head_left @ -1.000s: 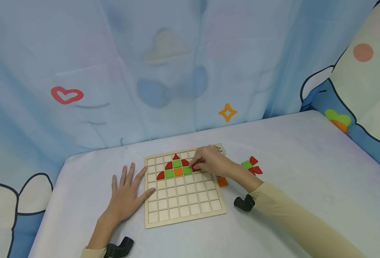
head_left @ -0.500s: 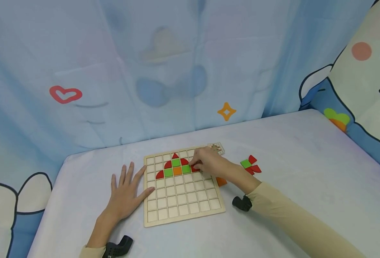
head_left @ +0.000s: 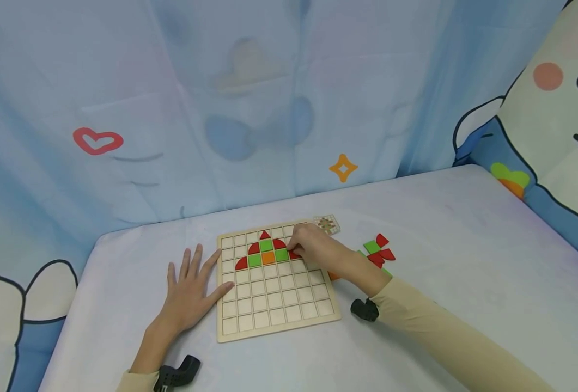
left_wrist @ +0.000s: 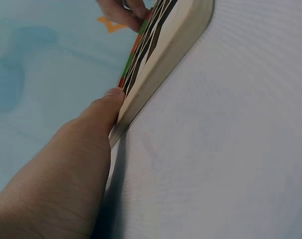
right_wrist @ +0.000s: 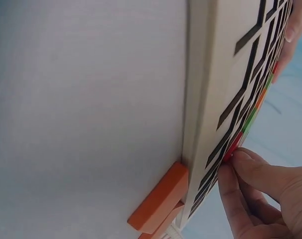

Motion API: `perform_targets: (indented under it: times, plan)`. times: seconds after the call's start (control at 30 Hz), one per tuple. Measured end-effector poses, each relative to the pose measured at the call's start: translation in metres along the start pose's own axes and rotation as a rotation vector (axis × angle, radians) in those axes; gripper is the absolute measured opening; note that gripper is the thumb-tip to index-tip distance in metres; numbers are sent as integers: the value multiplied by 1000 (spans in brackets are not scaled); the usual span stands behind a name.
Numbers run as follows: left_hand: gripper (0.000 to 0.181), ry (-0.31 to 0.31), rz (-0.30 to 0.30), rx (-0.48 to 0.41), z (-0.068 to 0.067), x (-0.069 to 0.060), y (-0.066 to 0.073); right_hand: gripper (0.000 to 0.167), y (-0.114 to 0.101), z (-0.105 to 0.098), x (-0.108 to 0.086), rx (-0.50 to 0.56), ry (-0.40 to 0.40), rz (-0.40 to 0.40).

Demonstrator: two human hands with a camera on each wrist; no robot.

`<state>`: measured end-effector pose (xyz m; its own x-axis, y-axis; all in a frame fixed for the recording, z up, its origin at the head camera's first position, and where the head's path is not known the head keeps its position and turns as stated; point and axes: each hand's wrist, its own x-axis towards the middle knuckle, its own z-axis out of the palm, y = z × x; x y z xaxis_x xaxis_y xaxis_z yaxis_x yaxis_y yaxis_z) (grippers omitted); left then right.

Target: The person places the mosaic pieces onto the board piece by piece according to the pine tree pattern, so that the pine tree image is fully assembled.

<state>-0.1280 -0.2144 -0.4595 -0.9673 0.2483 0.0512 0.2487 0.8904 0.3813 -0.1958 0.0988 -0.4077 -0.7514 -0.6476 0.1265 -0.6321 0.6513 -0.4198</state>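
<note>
A wooden grid board lies on the cloth-covered table. Set in its upper cells are red, green and orange tiles, forming a stepped triangle. At the right end of the lower tile row, my right hand pinches a red tile between thumb and fingertips, down at the board's surface; the fingers partly cover it. My left hand lies flat with fingers spread beside the board, its thumb and index fingertip touching the left edge.
Behind my right hand a small pattern card lies by the board's top right corner. Loose red and green tiles lie to the right, partly behind the forearm. Orange tiles rest against the board's right edge.
My right wrist and forearm have shifted slightly, uncovering more green among the loose tiles and more of the card. The fingers stay at the red tile; the left hand stays put.
</note>
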Motion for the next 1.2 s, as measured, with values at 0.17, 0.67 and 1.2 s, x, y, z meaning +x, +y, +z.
perform_targets:
  times: [0.17,0.67,1.2]
  plan:
    - [84,-3,-2,0,0,0,0,15,2,0,-3,72,6,37]
    - [84,-2,0,-2,1,0,-1,17,23,-7,-20,340,33,95]
    - [84,-2,1,6,0,-1,1,17,65,-43,-75,216,39,194]
